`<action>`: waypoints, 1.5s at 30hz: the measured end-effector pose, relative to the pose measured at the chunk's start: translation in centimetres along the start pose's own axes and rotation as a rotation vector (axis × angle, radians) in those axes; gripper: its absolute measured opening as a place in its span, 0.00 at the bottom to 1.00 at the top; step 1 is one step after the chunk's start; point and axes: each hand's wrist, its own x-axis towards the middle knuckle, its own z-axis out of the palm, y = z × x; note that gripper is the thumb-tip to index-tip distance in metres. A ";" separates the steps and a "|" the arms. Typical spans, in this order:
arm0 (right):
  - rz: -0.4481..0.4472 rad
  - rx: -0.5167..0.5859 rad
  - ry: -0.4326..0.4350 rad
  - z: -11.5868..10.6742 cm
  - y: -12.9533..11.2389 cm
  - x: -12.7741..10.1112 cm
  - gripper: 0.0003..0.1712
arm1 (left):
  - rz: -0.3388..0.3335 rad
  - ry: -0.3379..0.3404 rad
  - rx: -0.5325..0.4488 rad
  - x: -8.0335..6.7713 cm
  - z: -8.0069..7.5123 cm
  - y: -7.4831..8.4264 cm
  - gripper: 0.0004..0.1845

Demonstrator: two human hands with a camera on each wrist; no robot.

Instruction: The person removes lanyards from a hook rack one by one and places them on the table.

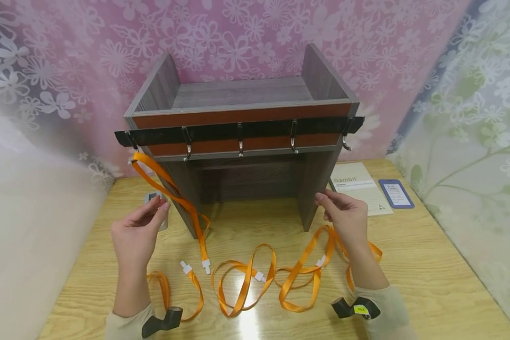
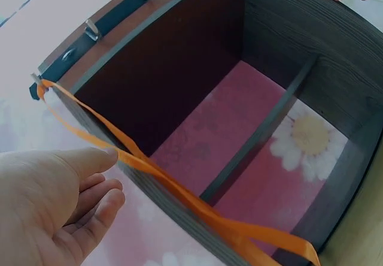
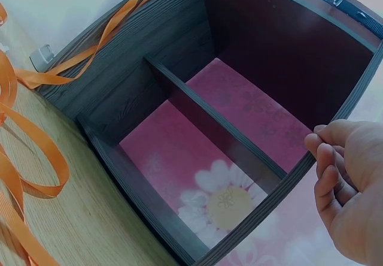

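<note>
**One lanyard hung, the rest left on the counter**

Neither grip holds anything: the left hand [image 1: 138, 231] is raised with relaxed fingers just beside the hung orange lanyard [image 1: 170, 193], and the right hand [image 1: 344, 215] hovers with loosely bent fingers near the right wall of the wooden shelf unit [image 1: 242, 141]. That lanyard is looped over the leftmost hook [image 1: 131, 140] of the black hook rail [image 1: 238, 132] and trails down the shelf's left side, its white clip [image 1: 206, 266] resting on the counter [image 1: 429, 274]. Four more hooks on the rail are seen bare. Several loose orange lanyards [image 1: 255, 278] lie coiled and overlapping on the counter in front of the shelf; their exact number cannot be told. By this judgement, one hanging is done and most of the work is left.

From the head view the whole layout is given: rail, hooks, both hands, plus a booklet [image 1: 359, 186] and a blue badge holder [image 1: 396, 193] to the right. From the left wrist view the strap is shown close, running taut from the hook past the fingertips [image 2: 108, 156], apparently touching or nearly so. From the right wrist view the shelf's underside, with its cross-brace [image 3: 215, 122], is shown, and the fingers [image 3: 326, 152] are seen at the wall's edge, contact uncertain.
</note>
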 end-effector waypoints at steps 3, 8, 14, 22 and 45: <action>0.001 0.000 -0.004 0.0 -0.1 0.1 0.16 | 0.046 0.019 -0.006 0.1 0.4 0.2 0.14; 0.001 0.019 -0.009 0.1 -0.3 0.2 0.16 | 0.124 0.062 -0.005 0.5 1.2 0.6 0.13; -0.011 0.014 -0.024 0.3 -0.3 0.4 0.16 | 0.181 0.159 -0.042 0.7 2.2 1.0 0.11; 0.000 0.006 -0.023 0.2 -0.3 0.4 0.15 | 0.271 0.244 -0.017 0.4 4.0 1.5 0.10; 0.011 -0.018 -0.030 -0.2 0.0 0.1 0.16 | 0.347 0.392 0.037 0.1 6.6 0.8 0.07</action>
